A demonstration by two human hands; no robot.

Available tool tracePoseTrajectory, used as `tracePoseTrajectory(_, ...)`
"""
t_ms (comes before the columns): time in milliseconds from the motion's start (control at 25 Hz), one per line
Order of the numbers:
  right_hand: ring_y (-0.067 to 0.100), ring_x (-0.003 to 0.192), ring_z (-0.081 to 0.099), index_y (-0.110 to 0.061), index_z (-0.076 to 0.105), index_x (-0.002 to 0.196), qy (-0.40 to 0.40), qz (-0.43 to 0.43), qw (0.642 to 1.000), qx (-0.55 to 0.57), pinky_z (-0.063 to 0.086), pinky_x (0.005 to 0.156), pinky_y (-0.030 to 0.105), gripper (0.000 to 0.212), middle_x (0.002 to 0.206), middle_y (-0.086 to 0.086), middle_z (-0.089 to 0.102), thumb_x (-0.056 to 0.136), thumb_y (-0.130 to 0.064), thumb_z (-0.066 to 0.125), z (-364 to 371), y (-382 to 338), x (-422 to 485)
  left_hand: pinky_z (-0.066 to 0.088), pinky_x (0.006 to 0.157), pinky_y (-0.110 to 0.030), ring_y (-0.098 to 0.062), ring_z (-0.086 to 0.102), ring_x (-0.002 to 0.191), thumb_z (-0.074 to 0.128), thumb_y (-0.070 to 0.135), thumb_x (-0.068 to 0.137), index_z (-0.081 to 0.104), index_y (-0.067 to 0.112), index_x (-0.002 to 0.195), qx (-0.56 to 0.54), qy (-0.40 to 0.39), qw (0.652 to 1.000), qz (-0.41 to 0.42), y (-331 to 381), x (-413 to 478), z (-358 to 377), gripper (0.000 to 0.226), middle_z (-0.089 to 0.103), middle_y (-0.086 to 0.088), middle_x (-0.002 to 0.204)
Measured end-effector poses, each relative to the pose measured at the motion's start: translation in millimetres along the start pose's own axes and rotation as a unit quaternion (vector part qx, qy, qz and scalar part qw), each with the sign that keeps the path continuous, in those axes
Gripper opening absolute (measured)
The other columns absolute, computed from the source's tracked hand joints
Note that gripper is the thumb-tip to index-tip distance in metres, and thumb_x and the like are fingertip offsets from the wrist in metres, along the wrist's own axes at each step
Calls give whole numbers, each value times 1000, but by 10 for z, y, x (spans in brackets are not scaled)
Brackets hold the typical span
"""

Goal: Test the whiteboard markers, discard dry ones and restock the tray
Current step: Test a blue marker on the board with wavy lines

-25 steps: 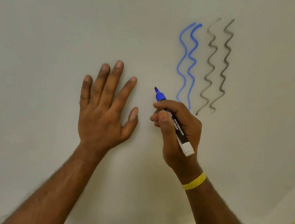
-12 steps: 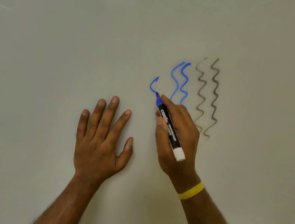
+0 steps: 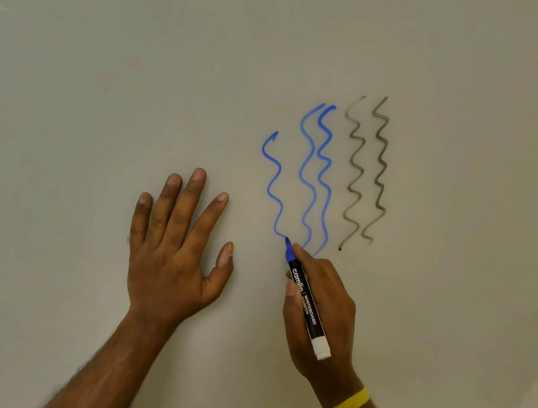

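Longer now, blue squiggle (image 3: 279, 166) reaches marker (image 3: 306, 307) gripped by right hand (image 3: 331, 316).

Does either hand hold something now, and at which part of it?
The right hand holds the blue whiteboard marker by the front of its black barrel, just behind the tip. The left hand holds nothing; it rests flat on the whiteboard.

One wide-angle head-worn view, straight ahead and near, whiteboard (image 3: 106, 118) across almost the whole frame.
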State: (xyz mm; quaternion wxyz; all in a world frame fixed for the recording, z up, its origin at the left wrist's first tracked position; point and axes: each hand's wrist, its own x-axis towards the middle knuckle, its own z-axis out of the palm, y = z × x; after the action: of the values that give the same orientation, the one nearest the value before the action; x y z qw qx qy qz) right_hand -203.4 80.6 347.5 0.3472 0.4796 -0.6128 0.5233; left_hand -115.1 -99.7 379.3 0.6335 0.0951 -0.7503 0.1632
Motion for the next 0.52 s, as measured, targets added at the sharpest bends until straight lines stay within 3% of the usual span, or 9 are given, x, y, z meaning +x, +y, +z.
tracePoseTrajectory(240,-1,89,59,-24,52,132,-26,21,999,-2,50,77,13,39,104,-17,55,93,-25,51,-31,18,-250,18,119,-51,-30,25,148,53,39,90,48,16,143,5,-2,1000,-5,-5,-7,6,58,33,-12,156)
tracePoseTrajectory(400,6,81,62,-14,62,122,1,10,999,46,54,69,25,33,96,-5,64,90,-22,55,-11,-111,-67,17,120,-50,-30,23,148,50,40,91,47,16,143,5,-4,1000,-5,2,-18,2,58,33,-12,156)
tracePoseTrajectory(520,9,70,60,-12,66,112,16,-3,996,89,52,60,30,27,92,-7,65,87,-22,61,34,-322,325,17,120,-50,-30,23,148,51,40,91,46,16,144,5,-2,1000,-4,2,-24,-1,59,33,-13,156)
